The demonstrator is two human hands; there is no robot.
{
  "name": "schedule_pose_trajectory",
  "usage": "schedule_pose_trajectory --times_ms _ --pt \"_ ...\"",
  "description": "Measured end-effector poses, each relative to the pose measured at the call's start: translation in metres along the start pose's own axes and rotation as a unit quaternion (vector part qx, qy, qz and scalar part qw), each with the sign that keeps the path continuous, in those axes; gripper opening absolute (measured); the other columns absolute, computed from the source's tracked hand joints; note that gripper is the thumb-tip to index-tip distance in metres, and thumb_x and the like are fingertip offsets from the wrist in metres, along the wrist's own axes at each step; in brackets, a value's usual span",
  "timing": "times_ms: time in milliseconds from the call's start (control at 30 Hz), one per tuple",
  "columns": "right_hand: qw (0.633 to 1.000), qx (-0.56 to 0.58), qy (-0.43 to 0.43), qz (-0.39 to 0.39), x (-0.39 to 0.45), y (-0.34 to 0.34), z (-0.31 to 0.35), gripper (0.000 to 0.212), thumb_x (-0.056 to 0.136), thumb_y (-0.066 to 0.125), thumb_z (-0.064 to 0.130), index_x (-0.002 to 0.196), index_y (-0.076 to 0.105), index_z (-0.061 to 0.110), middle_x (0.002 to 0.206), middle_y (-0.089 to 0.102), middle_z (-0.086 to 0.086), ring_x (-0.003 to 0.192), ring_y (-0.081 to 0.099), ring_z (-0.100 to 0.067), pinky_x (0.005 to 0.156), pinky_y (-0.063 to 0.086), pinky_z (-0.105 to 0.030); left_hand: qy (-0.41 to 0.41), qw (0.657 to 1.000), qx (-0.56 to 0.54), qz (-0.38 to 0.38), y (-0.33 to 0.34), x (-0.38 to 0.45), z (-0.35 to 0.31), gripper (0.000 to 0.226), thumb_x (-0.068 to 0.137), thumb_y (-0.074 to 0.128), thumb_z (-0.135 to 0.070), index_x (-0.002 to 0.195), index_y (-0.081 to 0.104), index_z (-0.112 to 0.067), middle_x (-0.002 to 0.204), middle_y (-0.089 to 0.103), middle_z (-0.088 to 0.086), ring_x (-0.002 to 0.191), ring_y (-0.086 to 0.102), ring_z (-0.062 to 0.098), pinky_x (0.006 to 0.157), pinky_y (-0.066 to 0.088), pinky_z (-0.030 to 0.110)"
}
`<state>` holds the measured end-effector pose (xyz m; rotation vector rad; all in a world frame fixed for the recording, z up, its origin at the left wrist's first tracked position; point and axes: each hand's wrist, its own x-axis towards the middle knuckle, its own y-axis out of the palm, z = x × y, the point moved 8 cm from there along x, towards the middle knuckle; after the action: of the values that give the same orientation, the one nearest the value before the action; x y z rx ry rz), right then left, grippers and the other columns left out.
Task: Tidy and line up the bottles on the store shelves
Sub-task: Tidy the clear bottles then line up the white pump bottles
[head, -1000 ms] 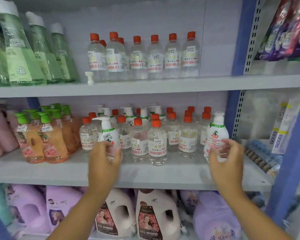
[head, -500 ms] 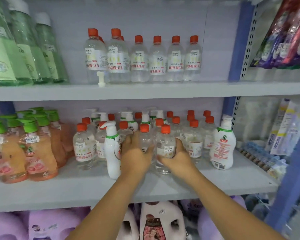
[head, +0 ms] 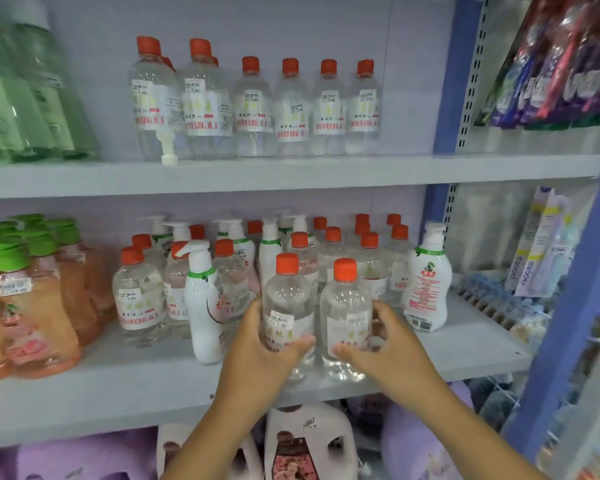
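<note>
Two clear bottles with orange-red caps stood side by side at the front of the middle shelf [head: 118,386], the left bottle [head: 286,306] and the right bottle [head: 347,313] nearly touching. Each was transparent plastic with a white label and a small price sticker; the print was too blurred to read. The left hand [head: 257,355] wrapped the left bottle from its outer side, thumb curled across the label front. The right hand [head: 392,348] gripped the right bottle likewise, thumb on the front and fingers curled round the far side.

Behind them more clear orange-capped bottles [head: 371,265] crowded the shelf in loose rows, mixed with white pump bottles [head: 203,306] wearing green collars; another white pump bottle [head: 428,285] stood at the right end. To the left stood peach-coloured bottles with green caps [head: 39,306].

The upper shelf [head: 326,173] carried a row of the same clear bottles [head: 291,109], a loose white pump head [head: 167,147] in front of them, and green bottles [head: 32,98] at the left. Both shelves were pale grey metal against a lavender back wall, framed by blue uprights [head: 454,71]. Below sat purple and white jugs [head: 312,448]; packets hung at the upper right [head: 561,60].
</note>
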<state>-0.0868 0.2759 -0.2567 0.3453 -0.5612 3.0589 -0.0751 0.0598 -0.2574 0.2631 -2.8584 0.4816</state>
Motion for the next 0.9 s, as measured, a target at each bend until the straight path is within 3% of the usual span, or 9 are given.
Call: schedule_pose_trajectory --times_ms 100,167,233,333,400,467,567,733,900 --pt "0.999 0.022 -0.026 0.007 -0.036 -0.020 0.031 0.073 0.059 0.096 0.021 0.118 0.061 0.047 0.109 0.074 0.021 0.102 0.070 0.000 0.089 0.060 -0.034 0.035 0.999 -0.018 0.021 -0.016 -0.039 -0.040 0.086 0.056 0.095 -0.038 0.128 0.053 -0.059 0.117 0.072 -0.023 0.102 0.070 -0.003 0.087 0.059 0.025" --pt "0.997 0.050 -0.057 0.018 -0.043 -0.039 0.070 0.078 0.062 0.094 0.005 0.122 0.063 0.045 0.105 0.077 0.014 0.097 0.074 -0.004 0.081 0.061 -0.030 0.087 0.995 -0.033 0.045 -0.029 -0.049 -0.081 0.081 0.057 0.095 -0.027 0.124 0.062 -0.058 0.115 0.076 -0.011 0.102 0.073 0.006 0.078 0.057 0.014" --pt "0.993 0.063 -0.099 -0.002 -0.040 -0.071 0.107 0.073 0.073 0.084 -0.010 0.130 0.065 0.032 0.086 0.080 0.005 0.075 0.076 -0.006 0.058 0.059 -0.018 0.160 0.986 0.028 0.022 -0.050 -0.056 -0.127 0.045 0.078 0.085 -0.016 0.121 0.074 -0.024 0.099 0.078 0.017 0.091 0.077 0.013 0.054 0.048 0.003" --pt "0.975 0.070 -0.211 -0.028 -0.043 -0.106 0.191 0.074 0.042 0.093 0.018 0.108 0.075 0.044 0.083 0.079 0.008 0.069 0.076 -0.007 0.051 0.057 -0.018 0.206 0.978 0.014 0.028 -0.067 -0.053 -0.196 0.061 0.035 0.096 -0.052 0.093 0.077 -0.048 0.083 0.080 -0.007 0.072 0.076 0.002 0.058 0.054 0.008" --pt "0.963 0.051 -0.263 -0.024 -0.039 -0.119 0.236 0.069 0.037 0.090 0.047 0.103 0.072 0.052 0.095 0.078 0.016 0.083 0.077 -0.006 0.066 0.062 -0.026 0.201 0.978 0.035 -0.038 -0.079 -0.051 -0.229 0.071 0.035 0.096 -0.061 0.099 0.065 -0.062 0.087 0.077 -0.024 0.075 0.074 -0.002 0.059 0.054 0.007" --pt "0.962 0.035 -0.268 -0.022 -0.013 -0.129 0.261 0.072 0.045 0.091 0.060 0.111 0.070 0.043 0.103 0.077 0.019 0.093 0.075 -0.004 0.083 0.059 -0.037 0.215 0.973 0.040 -0.077 -0.090 -0.031 -0.258 0.059 0.047 0.087 -0.060 0.101 0.065 -0.051 0.086 0.074 -0.030 0.074 0.072 -0.006 0.056 0.049 0.004" --pt "0.972 0.012 -0.232 -0.020 0.040 -0.128 0.275 0.068 0.055 0.089 0.060 0.115 0.067 0.037 0.107 0.075 0.018 0.097 0.073 -0.006 0.087 0.058 -0.040 0.171 0.975 0.065 -0.122 -0.103 0.021 -0.275 0.059 0.058 0.084 -0.059 0.110 0.064 -0.039 0.095 0.075 -0.024 0.079 0.069 -0.010 0.059 0.047 0.004" --pt "0.984 -0.046 -0.171 0.004 0.114 -0.100 0.265 0.042 0.074 0.088 0.040 0.109 0.067 0.032 0.099 0.075 0.012 0.087 0.073 -0.010 0.069 0.062 -0.033 0.087 0.978 0.135 -0.133 -0.100 0.090 -0.265 0.068 0.061 0.091 -0.057 0.112 0.058 -0.029 0.101 0.072 -0.010 0.089 0.069 0.010 0.080 0.058 0.036" --pt "0.983 -0.126 -0.134 0.027 0.164 -0.080 0.255 0.048 0.071 0.086 0.049 0.108 0.060 0.031 0.101 0.071 0.009 0.088 0.071 -0.011 0.075 0.063 -0.034 0.053 0.960 0.256 -0.098 -0.093 0.132 -0.263 0.117 0.059 0.089 -0.063 0.147 0.029 -0.016 0.119 0.063 0.000 0.102 0.065 0.021 0.083 0.058 0.036"
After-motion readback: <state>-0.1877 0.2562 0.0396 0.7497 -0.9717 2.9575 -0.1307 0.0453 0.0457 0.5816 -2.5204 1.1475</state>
